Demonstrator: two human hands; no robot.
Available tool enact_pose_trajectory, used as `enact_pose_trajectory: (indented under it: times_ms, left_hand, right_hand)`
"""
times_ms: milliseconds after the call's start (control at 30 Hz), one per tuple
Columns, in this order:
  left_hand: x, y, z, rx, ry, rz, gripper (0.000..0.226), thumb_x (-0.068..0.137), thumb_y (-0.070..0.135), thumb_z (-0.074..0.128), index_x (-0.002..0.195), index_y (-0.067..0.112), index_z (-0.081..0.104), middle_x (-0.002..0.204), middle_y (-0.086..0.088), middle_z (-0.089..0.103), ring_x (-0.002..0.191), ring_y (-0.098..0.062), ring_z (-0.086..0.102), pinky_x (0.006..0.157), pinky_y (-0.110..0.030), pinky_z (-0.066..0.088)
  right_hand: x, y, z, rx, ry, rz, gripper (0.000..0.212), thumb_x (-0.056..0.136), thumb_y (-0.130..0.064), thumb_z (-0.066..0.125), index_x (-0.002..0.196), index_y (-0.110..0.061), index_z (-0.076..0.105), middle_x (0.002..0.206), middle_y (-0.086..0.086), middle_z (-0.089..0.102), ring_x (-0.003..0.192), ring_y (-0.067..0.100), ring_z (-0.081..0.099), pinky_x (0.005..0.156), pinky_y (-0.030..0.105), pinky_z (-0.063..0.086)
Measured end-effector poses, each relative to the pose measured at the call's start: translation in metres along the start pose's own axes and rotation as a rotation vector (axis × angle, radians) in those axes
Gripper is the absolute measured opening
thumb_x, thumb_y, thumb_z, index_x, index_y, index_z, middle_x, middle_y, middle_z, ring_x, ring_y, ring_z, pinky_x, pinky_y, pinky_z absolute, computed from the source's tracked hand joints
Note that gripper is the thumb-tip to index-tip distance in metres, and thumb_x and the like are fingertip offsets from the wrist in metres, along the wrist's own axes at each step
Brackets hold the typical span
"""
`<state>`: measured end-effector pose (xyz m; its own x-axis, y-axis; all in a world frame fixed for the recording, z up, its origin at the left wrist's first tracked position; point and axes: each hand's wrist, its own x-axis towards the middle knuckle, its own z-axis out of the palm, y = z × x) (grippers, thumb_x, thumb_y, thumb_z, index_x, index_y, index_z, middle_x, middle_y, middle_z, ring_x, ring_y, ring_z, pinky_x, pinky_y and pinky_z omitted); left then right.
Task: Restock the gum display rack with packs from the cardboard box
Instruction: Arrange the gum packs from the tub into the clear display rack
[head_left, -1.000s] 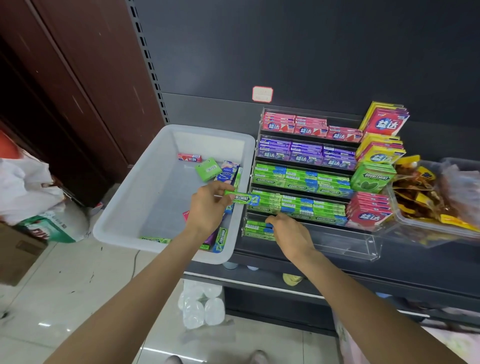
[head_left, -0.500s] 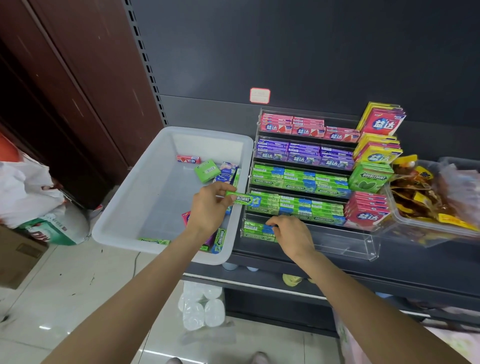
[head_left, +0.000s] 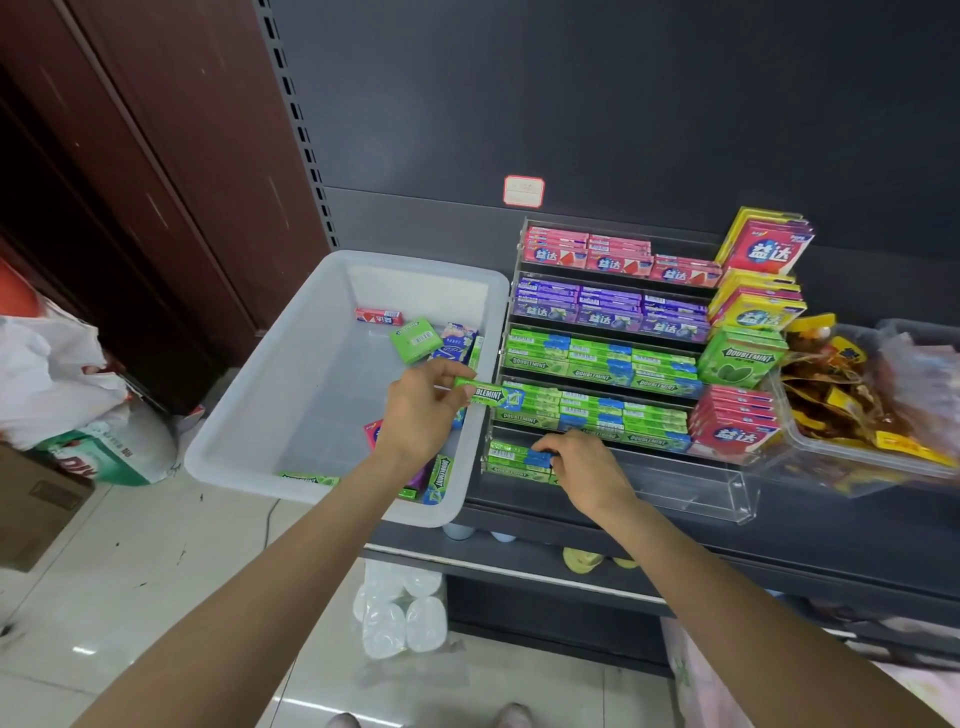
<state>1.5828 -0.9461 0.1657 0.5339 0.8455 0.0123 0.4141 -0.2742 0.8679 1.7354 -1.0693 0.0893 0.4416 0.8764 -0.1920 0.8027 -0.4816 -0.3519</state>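
Pinching green pack (head_left: 485, 393) in left hand (head_left: 421, 410) | right hand (head_left: 584, 467) gripping bottom-tier pack (head_left: 519, 456)

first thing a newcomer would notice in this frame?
The tiered gum rack at centre right, its rows running pink, purple, then green. In front of it the left hand holds a green Doublemint pack at the rack's left edge, while the right hand touches the packs in the lowest tier. Left of the rack sits a white tub with a few loose packs.
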Motion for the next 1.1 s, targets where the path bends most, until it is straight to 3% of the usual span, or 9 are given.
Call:
enact_pose_trajectory:
  times_ms: [233,367,500,700,933,1100]
  left_hand:
    - [-0.002,0.001,0.005,-0.041,-0.022,-0.001,0.013,0.088,0.006,0.061,0.097,0.014,0.066,0.077,0.006,0.059,0.066,-0.002,0.059,0.053,-0.002,0.039]
    - [-0.003,0.000,0.010,-0.056,-0.035,0.017,0.012,0.088,0.009,0.062,0.094,0.019,0.065,0.085,-0.004,0.064,0.078,-0.017,0.065,0.061,-0.003,0.044]
    - [-0.003,0.000,0.015,-0.043,-0.045,0.029,0.012,0.088,0.011,0.063,0.093,0.021,0.065,0.088,-0.008,0.065,0.081,-0.023,0.066,0.068,-0.015,0.047]
    - [-0.005,0.002,0.018,-0.032,-0.047,0.032,0.011,0.088,0.010,0.063,0.094,0.018,0.065,0.079,0.001,0.060,0.078,-0.022,0.065,0.065,-0.010,0.045]
    - [-0.007,0.005,0.020,-0.022,-0.046,0.041,0.012,0.088,0.009,0.063,0.098,0.014,0.067,0.079,0.001,0.062,0.067,-0.004,0.060,0.062,-0.002,0.043]
    - [-0.008,0.006,0.022,-0.005,-0.057,0.040,0.014,0.088,0.011,0.062,0.101,0.014,0.067,0.086,-0.002,0.063,0.072,-0.009,0.061,0.060,-0.002,0.042]
  right_hand:
    - [-0.008,0.002,-0.005,-0.055,-0.013,-0.012,0.036,0.097,-0.014,0.046,0.129,-0.029,0.054,0.118,0.004,0.056,0.106,0.022,0.057,0.091,0.039,0.048]
    - [-0.012,0.008,-0.009,-0.014,-0.057,-0.009,0.037,0.097,-0.014,0.046,0.131,-0.028,0.051,0.115,0.003,0.052,0.105,0.021,0.056,0.091,0.041,0.047]
    - [-0.015,0.014,-0.012,0.061,-0.077,-0.026,0.037,0.097,-0.013,0.047,0.133,-0.019,0.049,0.121,0.007,0.052,0.107,0.022,0.055,0.091,0.033,0.046]
    - [-0.015,0.006,-0.006,0.069,-0.089,-0.033,0.041,0.095,-0.016,0.051,0.135,-0.014,0.045,0.128,0.007,0.048,0.117,0.022,0.050,0.099,0.035,0.042]
    - [-0.013,0.002,-0.004,0.102,-0.077,-0.023,0.042,0.095,-0.017,0.053,0.136,-0.014,0.044,0.128,0.008,0.043,0.112,0.022,0.052,0.098,0.031,0.041]
    - [-0.013,0.005,-0.006,0.111,-0.076,-0.029,0.042,0.094,-0.019,0.053,0.136,-0.014,0.045,0.128,0.009,0.043,0.113,0.022,0.051,0.099,0.030,0.039]
